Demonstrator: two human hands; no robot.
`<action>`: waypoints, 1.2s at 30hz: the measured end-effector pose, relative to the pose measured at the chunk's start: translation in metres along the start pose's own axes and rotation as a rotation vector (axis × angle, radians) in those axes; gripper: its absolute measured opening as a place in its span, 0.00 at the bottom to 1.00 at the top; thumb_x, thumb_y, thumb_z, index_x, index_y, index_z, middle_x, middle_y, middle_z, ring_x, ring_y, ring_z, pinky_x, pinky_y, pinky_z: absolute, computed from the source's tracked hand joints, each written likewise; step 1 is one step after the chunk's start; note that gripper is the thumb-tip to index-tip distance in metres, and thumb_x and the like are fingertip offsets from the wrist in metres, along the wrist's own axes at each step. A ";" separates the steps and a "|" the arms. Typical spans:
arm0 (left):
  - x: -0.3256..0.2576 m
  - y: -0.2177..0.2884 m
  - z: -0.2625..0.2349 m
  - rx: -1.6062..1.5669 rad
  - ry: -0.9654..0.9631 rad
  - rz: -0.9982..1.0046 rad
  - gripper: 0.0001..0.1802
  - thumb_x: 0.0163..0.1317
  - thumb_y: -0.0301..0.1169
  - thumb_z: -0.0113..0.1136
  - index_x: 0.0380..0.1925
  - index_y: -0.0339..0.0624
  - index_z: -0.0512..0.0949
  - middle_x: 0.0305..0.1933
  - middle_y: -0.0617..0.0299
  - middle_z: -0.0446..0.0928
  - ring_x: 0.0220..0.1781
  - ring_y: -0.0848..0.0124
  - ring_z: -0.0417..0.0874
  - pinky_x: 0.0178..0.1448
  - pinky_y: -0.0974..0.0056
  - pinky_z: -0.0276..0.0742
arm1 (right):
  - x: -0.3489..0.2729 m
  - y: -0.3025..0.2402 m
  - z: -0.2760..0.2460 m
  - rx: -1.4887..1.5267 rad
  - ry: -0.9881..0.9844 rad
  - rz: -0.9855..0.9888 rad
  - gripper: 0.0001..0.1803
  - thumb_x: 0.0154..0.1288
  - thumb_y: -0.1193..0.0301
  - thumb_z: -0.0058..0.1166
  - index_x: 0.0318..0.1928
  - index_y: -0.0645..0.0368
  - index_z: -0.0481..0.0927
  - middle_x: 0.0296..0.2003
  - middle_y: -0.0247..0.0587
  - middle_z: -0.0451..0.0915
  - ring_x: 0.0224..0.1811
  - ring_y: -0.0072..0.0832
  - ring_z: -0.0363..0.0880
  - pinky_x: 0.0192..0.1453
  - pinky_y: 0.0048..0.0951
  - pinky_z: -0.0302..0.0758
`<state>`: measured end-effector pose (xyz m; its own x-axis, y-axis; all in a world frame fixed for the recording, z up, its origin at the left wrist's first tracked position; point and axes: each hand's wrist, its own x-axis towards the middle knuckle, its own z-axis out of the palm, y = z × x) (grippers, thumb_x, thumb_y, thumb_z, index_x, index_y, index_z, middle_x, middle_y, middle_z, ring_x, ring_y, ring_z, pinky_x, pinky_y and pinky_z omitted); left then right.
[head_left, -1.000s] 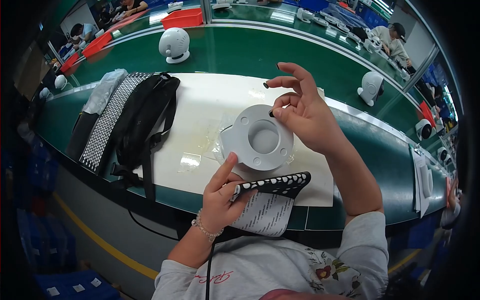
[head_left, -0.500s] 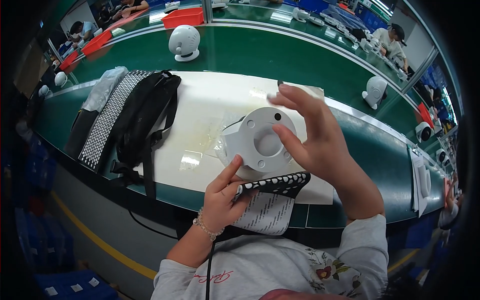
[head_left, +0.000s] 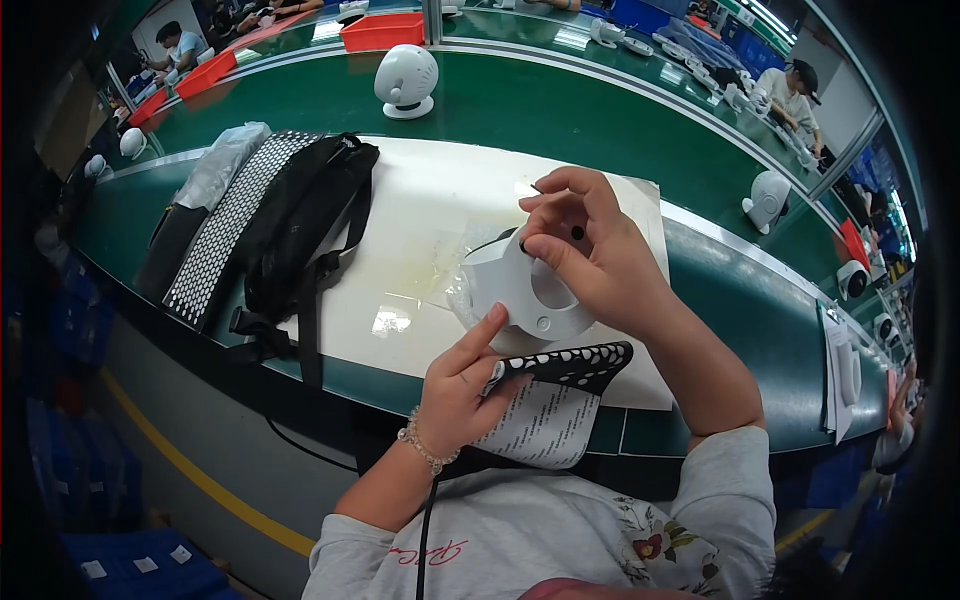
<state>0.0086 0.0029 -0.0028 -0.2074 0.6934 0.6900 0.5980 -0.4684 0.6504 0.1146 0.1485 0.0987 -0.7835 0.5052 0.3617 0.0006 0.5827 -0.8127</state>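
Observation:
A white camera-like device (head_left: 490,281) lies with its ring-shaped underside up, tilted, on the white board. One black round pad (head_left: 577,233) is on the ring; another black pad (head_left: 525,248) shows at my right thumb tip. My right hand (head_left: 590,245) curls over the ring's far side, thumb pressing on that pad. A dark bit at a raised fingertip is too small to make out. My left hand (head_left: 465,385) pinches a folded sheet of black pads (head_left: 575,368), dotted with white and with printed backing paper. Its index finger touches the device's near edge.
Left of the device lie a black strapped bag (head_left: 300,225), a white-dotted black sheet (head_left: 235,225) and a clear plastic bag (head_left: 225,160). White devices (head_left: 407,82) stand on the green bench (head_left: 520,115). A red tray (head_left: 383,32) and co-workers are beyond.
My right hand has come down and curled, bringing its thumb onto the ring, where a second black pad now shows. The whole view has shifted slightly. My left hand keeps its hold on the sheet.

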 end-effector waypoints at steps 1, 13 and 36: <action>0.000 0.000 0.000 -0.003 0.000 0.001 0.11 0.40 0.21 0.66 0.22 0.29 0.72 0.59 0.44 0.65 0.33 0.64 0.81 0.37 0.68 0.76 | -0.003 0.000 0.000 -0.046 0.026 -0.020 0.22 0.59 0.76 0.51 0.53 0.57 0.60 0.38 0.40 0.76 0.50 0.32 0.73 0.56 0.35 0.64; -0.001 0.000 0.001 -0.040 0.012 -0.026 0.11 0.41 0.19 0.64 0.17 0.30 0.69 0.59 0.45 0.65 0.32 0.63 0.80 0.35 0.68 0.75 | -0.050 -0.007 -0.001 -0.439 -0.048 -0.138 0.05 0.56 0.74 0.55 0.35 0.57 0.75 0.65 0.48 0.51 0.71 0.48 0.36 0.63 0.40 0.58; -0.002 -0.006 0.000 -0.033 -0.017 -0.020 0.09 0.40 0.17 0.65 0.24 0.31 0.76 0.61 0.44 0.63 0.33 0.73 0.79 0.36 0.71 0.74 | -0.064 0.010 -0.001 -0.017 0.118 -0.012 0.04 0.54 0.72 0.58 0.32 0.56 0.79 0.66 0.49 0.51 0.71 0.44 0.35 0.69 0.43 0.39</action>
<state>0.0059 0.0044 -0.0081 -0.2057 0.7119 0.6715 0.5683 -0.4717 0.6741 0.1649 0.1224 0.0681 -0.7047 0.5690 0.4239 0.0026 0.5995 -0.8004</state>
